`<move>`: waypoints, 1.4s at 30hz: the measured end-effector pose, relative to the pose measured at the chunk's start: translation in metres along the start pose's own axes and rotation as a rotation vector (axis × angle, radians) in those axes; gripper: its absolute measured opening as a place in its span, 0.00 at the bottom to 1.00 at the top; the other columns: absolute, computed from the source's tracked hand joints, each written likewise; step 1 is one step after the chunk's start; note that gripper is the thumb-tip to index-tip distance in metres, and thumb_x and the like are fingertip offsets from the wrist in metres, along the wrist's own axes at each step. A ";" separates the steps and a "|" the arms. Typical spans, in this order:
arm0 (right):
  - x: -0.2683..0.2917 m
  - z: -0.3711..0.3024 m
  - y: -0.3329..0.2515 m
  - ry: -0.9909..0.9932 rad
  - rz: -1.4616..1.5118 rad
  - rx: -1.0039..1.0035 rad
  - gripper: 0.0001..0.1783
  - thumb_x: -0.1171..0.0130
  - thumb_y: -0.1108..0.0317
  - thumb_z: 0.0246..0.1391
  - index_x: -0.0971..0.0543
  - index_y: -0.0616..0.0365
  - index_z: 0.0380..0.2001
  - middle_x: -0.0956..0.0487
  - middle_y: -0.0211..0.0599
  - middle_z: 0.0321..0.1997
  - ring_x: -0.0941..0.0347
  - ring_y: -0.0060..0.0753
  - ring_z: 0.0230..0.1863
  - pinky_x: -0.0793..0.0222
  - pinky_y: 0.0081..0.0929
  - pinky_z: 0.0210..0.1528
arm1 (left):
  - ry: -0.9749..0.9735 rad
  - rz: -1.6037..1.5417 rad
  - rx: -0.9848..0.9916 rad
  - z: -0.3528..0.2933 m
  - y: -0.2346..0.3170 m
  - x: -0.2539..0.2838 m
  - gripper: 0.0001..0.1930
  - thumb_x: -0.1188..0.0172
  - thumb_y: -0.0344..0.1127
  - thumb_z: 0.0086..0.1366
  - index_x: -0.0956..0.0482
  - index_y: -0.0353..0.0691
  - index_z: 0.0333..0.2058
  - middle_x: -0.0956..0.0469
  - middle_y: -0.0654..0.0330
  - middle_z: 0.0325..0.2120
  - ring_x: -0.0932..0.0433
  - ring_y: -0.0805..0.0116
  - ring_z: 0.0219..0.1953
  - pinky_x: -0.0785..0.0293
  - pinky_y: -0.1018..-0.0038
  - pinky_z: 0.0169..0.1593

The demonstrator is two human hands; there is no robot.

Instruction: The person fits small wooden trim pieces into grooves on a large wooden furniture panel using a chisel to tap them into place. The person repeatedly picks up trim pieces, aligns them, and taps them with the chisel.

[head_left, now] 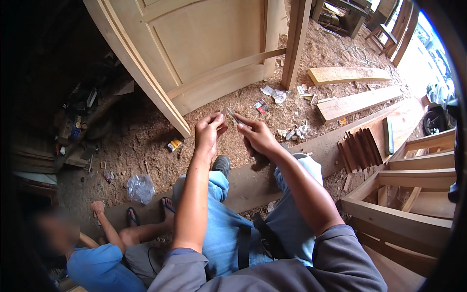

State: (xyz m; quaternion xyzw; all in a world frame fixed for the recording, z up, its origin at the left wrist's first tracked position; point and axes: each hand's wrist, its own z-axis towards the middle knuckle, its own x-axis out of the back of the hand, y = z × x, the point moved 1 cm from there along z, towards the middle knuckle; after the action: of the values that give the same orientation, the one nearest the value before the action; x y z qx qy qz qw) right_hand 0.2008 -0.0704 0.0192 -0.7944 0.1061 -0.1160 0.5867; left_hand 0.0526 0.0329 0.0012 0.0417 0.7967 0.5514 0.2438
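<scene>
My left hand is raised in front of me with thumb and fingertips pinched together. What it pinches, if anything, is too small to name. Close beside it, my right hand is closed around a thin, grey, blade-like tool. The tool's tip points up and left, toward the left fingertips. Its handle is hidden inside the right hand. Both hands are above the ground, over my knees in blue jeans.
A panelled wooden door stands ahead within a frame. Boards and brown slats lie right, near a wooden frame. Wood shavings cover the ground, with a clear plastic bag. A person in a blue shirt sits at left.
</scene>
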 end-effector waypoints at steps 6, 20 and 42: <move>0.030 0.013 -0.009 0.422 0.301 0.040 0.28 0.53 0.61 0.70 0.39 0.47 0.71 0.32 0.24 0.12 0.35 0.20 0.10 0.35 0.24 0.12 | -0.034 0.065 0.056 -0.006 -0.002 -0.006 0.07 0.37 0.32 0.66 0.19 0.39 0.41 0.21 0.64 0.31 0.22 0.75 0.34 0.21 0.74 0.42; 0.019 0.020 0.001 0.465 0.327 0.049 0.27 0.53 0.60 0.70 0.38 0.49 0.70 0.33 0.24 0.11 0.35 0.19 0.10 0.36 0.26 0.13 | -0.159 0.142 -0.062 -0.013 -0.002 -0.007 0.07 0.36 0.31 0.65 0.19 0.41 0.41 0.20 0.67 0.32 0.23 0.78 0.33 0.24 0.78 0.38; -0.019 -0.007 0.005 -0.040 0.187 0.069 0.27 0.50 0.61 0.70 0.36 0.45 0.69 0.32 0.24 0.14 0.37 0.16 0.12 0.36 0.21 0.14 | 0.208 0.284 -0.388 0.012 -0.006 -0.001 0.05 0.35 0.28 0.63 0.17 0.33 0.37 0.17 0.63 0.28 0.21 0.77 0.30 0.24 0.80 0.36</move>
State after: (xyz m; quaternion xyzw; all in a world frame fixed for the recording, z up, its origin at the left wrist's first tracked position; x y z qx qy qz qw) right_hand 0.1802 -0.0722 0.0152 -0.7625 0.1640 -0.0484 0.6239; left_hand 0.0602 0.0406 -0.0076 0.0490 0.6831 0.7238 0.0843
